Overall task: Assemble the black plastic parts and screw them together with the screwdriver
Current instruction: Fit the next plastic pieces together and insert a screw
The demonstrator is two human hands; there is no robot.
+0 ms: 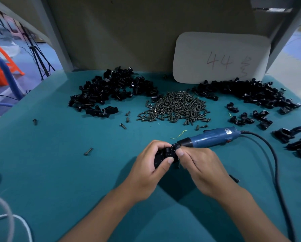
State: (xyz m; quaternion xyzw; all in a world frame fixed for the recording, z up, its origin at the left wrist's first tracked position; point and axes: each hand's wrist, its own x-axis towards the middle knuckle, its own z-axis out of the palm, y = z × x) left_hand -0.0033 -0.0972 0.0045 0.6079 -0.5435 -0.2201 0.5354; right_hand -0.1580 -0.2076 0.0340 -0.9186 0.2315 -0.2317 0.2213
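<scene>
Both hands met at centre frame over the teal table (59,163). My left hand (146,170) gripped the black plastic assembly (161,157), fingers curled over its top, thumb pressed on its near face. My right hand (198,170) pinched a small black piece (174,147) at the assembly's upper right corner, thumb and forefinger narrow around it; couldn't tell if that piece was a screw head or part of the plastic.

Blue electric screwdriver (210,137) lay on the table just above my right hand, tip pointing left and nearly touching the pinched piece, nobody holding it. Its black cord (275,165) looped off to the right and ran down to the lower right edge.

Screw pile (175,107) sat upper centre. Loose black parts heap (111,89) was upper left of it, second heap of black parts (247,93) upper right, with several paired-up pieces (247,117) spread below that heap toward the right edge. Stray screws (88,151) were scattered left of my hands. White card (221,56) marked "44" in red leaned against the back panel, upper right. White cable (8,222) was at lower left corner.
</scene>
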